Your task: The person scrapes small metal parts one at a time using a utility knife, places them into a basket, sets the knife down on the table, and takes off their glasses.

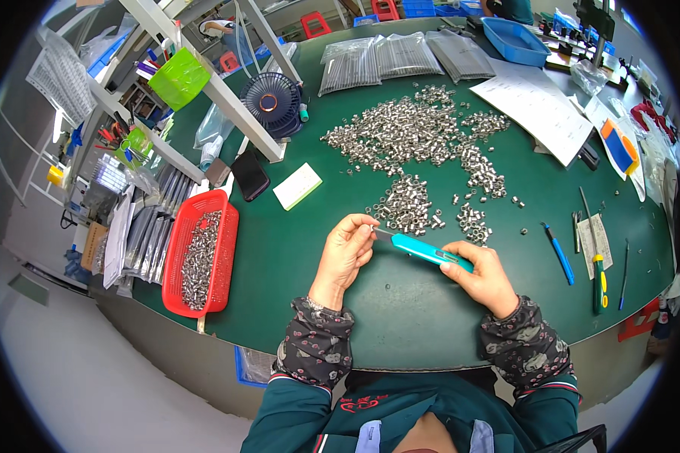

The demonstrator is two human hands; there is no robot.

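Note:
My right hand (482, 278) grips a teal utility knife (423, 248) by its handle, the blade pointing left. The blade tip reaches the fingers of my left hand (344, 254), which pinch a small metal ring (373, 227), mostly covered by the fingertips. Just beyond my hands lies a small heap of short metal rings (405, 202). A much larger spread of the same rings (400, 132) covers the table behind it. To the left, a red plastic basket (230, 253) holds many more small metal pieces.
The green table (279, 249) also carries a phone (250, 176), a notepad (298, 186) and a fan (271, 104). On the right lie a blue pen-like tool (558, 255), a yellow-green screwdriver (600, 283) and paper sheets (540, 109). Bagged tubes (408, 57) and a blue tray (515, 41) stand at the back.

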